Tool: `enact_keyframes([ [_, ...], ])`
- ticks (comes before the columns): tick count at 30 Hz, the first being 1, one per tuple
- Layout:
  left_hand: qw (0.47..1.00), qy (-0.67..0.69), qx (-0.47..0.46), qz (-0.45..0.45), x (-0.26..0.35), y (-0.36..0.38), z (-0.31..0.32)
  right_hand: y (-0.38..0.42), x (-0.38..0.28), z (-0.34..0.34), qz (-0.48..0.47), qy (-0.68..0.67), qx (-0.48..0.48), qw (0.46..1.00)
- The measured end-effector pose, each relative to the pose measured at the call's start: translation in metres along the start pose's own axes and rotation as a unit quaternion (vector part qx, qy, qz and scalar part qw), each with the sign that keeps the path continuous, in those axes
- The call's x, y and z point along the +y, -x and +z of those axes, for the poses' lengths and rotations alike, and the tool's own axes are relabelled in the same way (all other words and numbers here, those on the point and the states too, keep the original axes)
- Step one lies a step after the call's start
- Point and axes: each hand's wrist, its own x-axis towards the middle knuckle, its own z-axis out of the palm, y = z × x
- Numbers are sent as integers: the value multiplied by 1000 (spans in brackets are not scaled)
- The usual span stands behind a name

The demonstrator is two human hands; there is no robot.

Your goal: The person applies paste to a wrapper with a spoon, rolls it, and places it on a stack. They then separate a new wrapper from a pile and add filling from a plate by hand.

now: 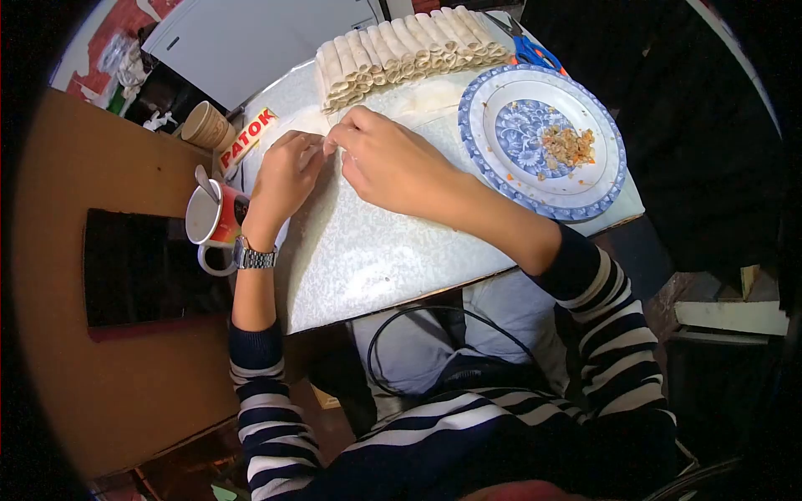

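Observation:
Both hands meet over the table, in front of the stacked rolls. My left hand, with a watch on its wrist, has its fingers bent and pressed together. Touching or nearly touching it, my right hand pinches with thumb and forefinger. Whatever lies between the fingertips is too small or hidden to make out. Just beyond is a stack of pale rolled wrappers, piled in layers. A thin whitish sheet lies flat in front of the stack. Right of my right hand, a blue-and-white plate carries a small heap of chopped filling.
Blue-handled scissors lie behind the plate. At the left edge are a red-and-white mug with a spoon, a "PATOK" box and a tan cup. A black cable loops over the lap.

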Motion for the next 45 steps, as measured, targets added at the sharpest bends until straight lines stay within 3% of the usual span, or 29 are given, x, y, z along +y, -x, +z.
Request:
enact_keyframes([
  [3,999,15,9,-46,-3,0,0,0,6,5,4,0,28,1000],
  [6,998,-37,34,-22,-9,0,1,0,8,5,17,-7,18,1000],
  [10,994,-9,72,-86,-7,-2,0,-4,13,3,29,21,15,999],
  [13,985,-12,152,-86,1,-3,-1,-6,15,2,17,30,76,996],
  [17,978,-28,173,-109,3,-4,-4,-9,21,1,64,-1,85,994],
  [20,971,-19,225,-80,-5,-4,-1,-13,25,1,72,-14,96,993],
  [23,987,46,111,-103,-5,-3,-3,-12,27,1,68,-7,87,994],
  [26,977,78,61,-187,1,-5,-4,-12,26,-2,86,-14,68,994],
  [29,955,144,205,-163,2,-7,-2,-13,30,-2,72,-13,75,994],
  [33,918,292,266,-27,20,-10,-4,-16,27,3,50,-90,133,986],
  [35,881,408,233,-55,29,-5,-7,-21,22,4,52,-125,154,979],
  [38,784,590,167,-93,39,-4,-9,-21,8,-23,178,-323,0,930],
  [41,788,577,178,-121,43,-5,-9,-19,15,-39,201,-366,-74,906],
  [45,812,534,187,-142,36,-9,-13,-17,15,-55,151,-224,0,963],
])
